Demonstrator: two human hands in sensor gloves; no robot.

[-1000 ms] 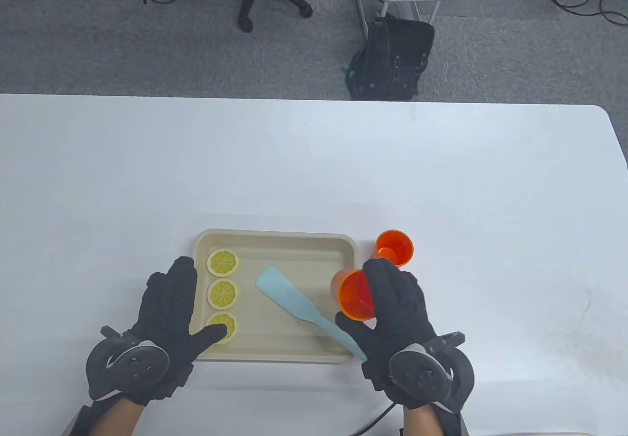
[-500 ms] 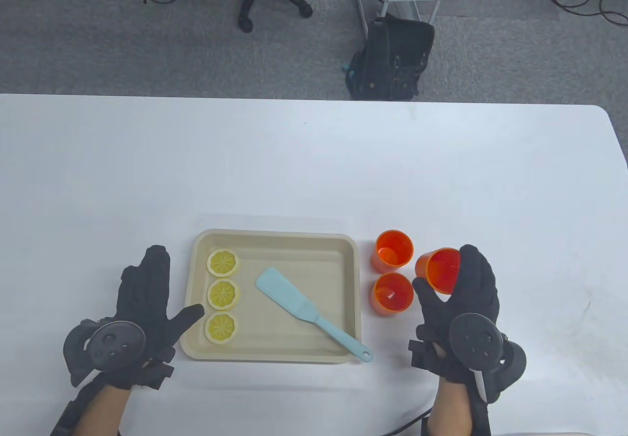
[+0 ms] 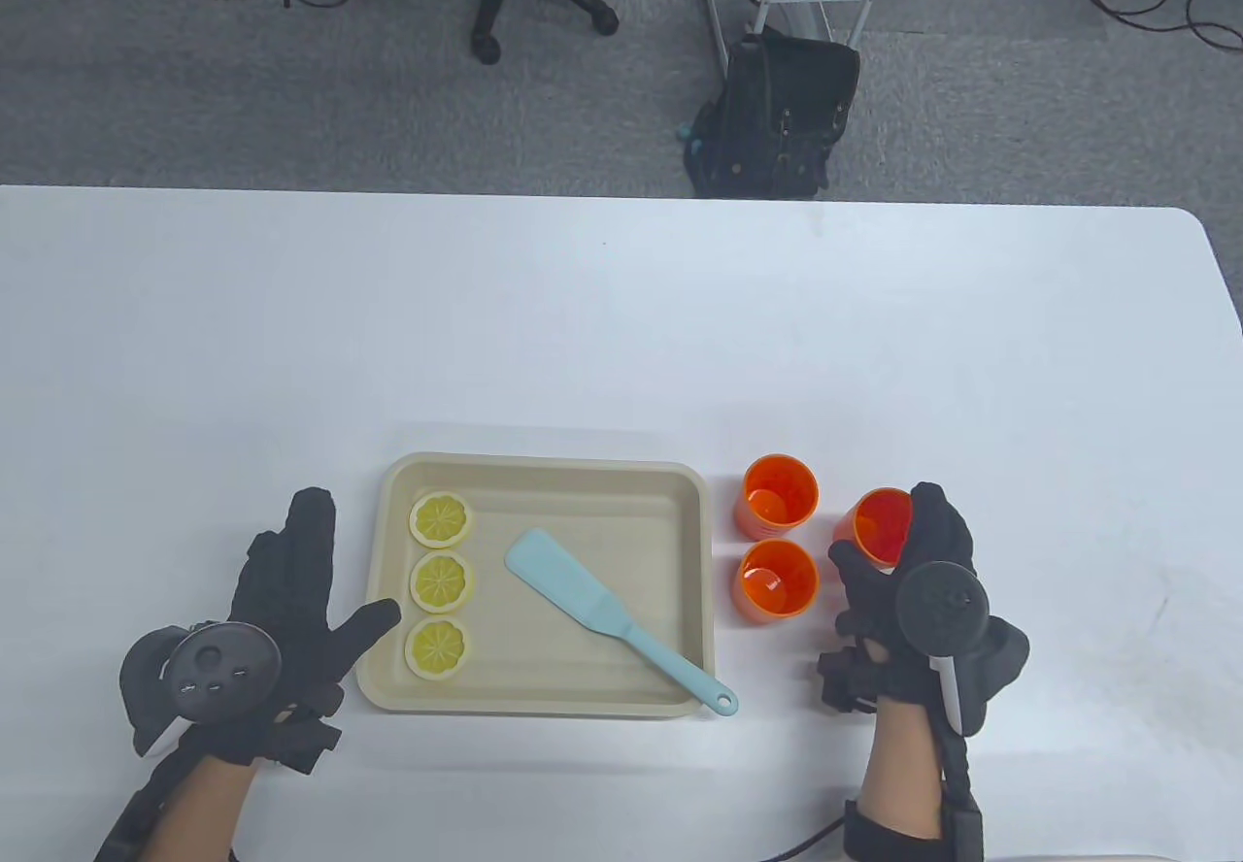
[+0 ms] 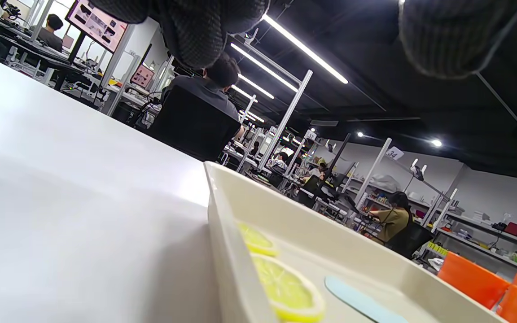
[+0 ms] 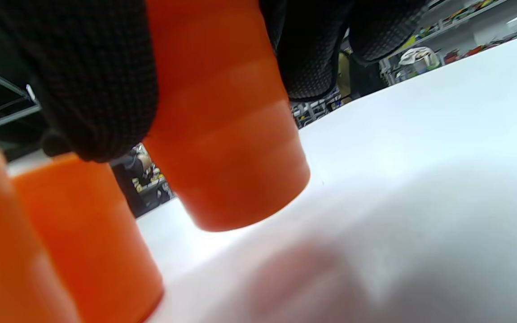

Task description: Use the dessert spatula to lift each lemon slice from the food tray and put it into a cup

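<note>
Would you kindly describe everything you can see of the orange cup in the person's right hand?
The held cup is a plain, smooth orange tumbler, seemingly translucent plastic, narrowing toward its base. It looks empty. The right hand grips its side, thumb on one side and fingers round the other. It tilts slightly, and in the right wrist view its base seems just above the table, right of two upright matching cups.

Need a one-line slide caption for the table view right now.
Right hand holds a tilted orange cup beside two standing cups; three lemon slices and spatula lie in the tray.
</note>
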